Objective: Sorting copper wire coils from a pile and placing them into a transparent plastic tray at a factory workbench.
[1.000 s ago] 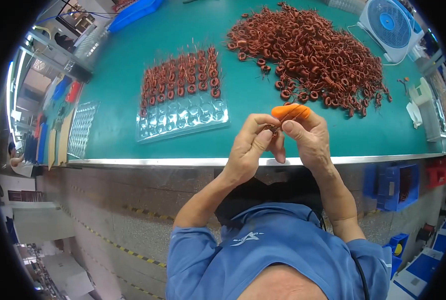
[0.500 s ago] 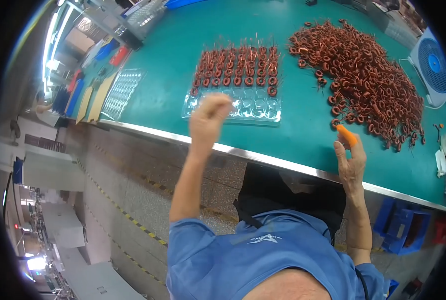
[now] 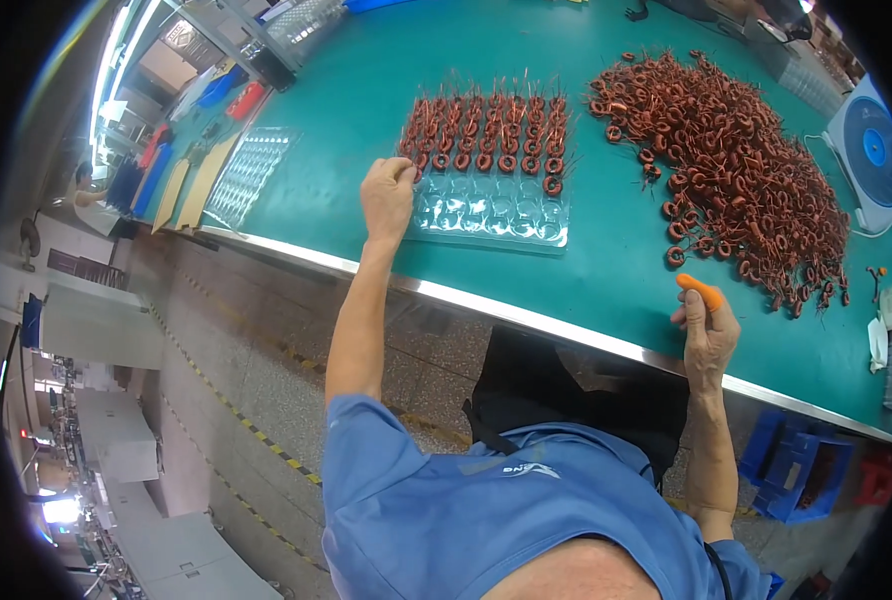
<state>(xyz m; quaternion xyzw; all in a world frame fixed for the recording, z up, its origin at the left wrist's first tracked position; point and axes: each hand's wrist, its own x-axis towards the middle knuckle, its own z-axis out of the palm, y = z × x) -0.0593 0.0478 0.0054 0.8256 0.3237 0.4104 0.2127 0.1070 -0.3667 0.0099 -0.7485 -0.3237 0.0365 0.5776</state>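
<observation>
A clear plastic tray [image 3: 486, 238] lies on the green bench, its far rows filled with copper-wound ring coils [image 3: 507, 163] whose wire ends stick up. My left hand [image 3: 386, 200] is at the tray's left edge, fingers pinched on a ring coil [image 3: 416, 175] that they partly hide. Near the front of a large heap of loose ring coils [image 3: 736, 170] is my right hand [image 3: 708, 325], its fingers curled and thumb pressed in. An orange finger cot [image 3: 700, 292] covers its index finger. Whether anything is between those fingers cannot be made out.
An empty clear tray [image 3: 251, 175] lies at the bench's left side beside tan boards [image 3: 204, 185]. A blue-and-white fan [image 3: 871, 150] stands right of the heap. The bench's metal edge [image 3: 506, 312] runs before me, with blue bins [image 3: 801, 470] below at right.
My left hand has moved left and away from me, from over the tray's near cells to its left edge. My right hand has drawn back slightly from the heap, its fingers curling in.
</observation>
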